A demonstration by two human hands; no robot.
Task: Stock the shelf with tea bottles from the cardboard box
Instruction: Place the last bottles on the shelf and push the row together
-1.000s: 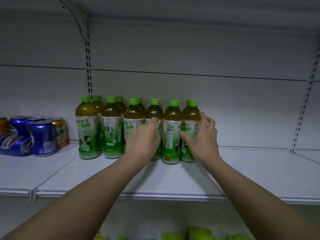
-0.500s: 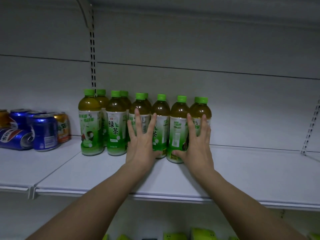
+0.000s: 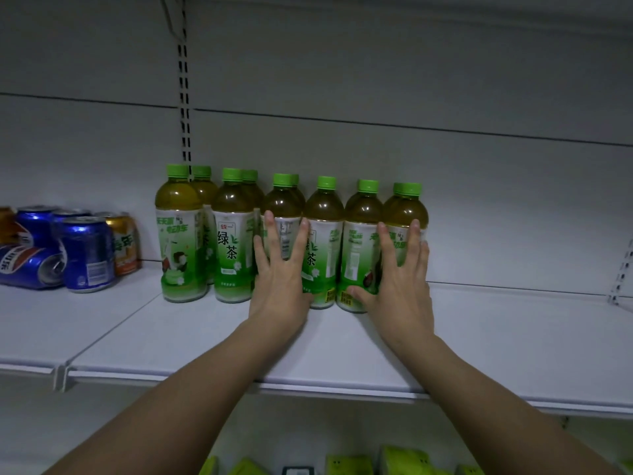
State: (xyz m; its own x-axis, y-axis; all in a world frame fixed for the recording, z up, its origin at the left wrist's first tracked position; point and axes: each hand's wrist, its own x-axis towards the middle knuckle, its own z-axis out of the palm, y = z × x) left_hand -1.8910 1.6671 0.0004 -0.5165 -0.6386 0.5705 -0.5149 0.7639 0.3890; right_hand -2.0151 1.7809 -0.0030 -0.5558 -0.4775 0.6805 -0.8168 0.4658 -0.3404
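Note:
Several green tea bottles (image 3: pixel 231 234) with green caps stand upright in two rows on the white shelf (image 3: pixel 342 347), close to the back wall. My left hand (image 3: pixel 279 279) lies flat, fingers spread and straight, against the fronts of the middle bottles. My right hand (image 3: pixel 399 282) presses flat against the rightmost front bottles (image 3: pixel 406 214), its thumb touching the base of the neighbouring bottle. Neither hand grips anything. No cardboard box is in view.
Blue and orange drink cans (image 3: pixel 87 253) sit on the shelf at the left, one lying on its side. A slotted upright (image 3: pixel 185 97) runs up the back wall. Bare shelf stretches right of the bottles. Yellow-green packs (image 3: pixel 349 464) show on the lower shelf.
A second ago both hands were curled round front bottles; they then opened flat against them. The bottles have slid back toward the wall and the view has risen slightly.

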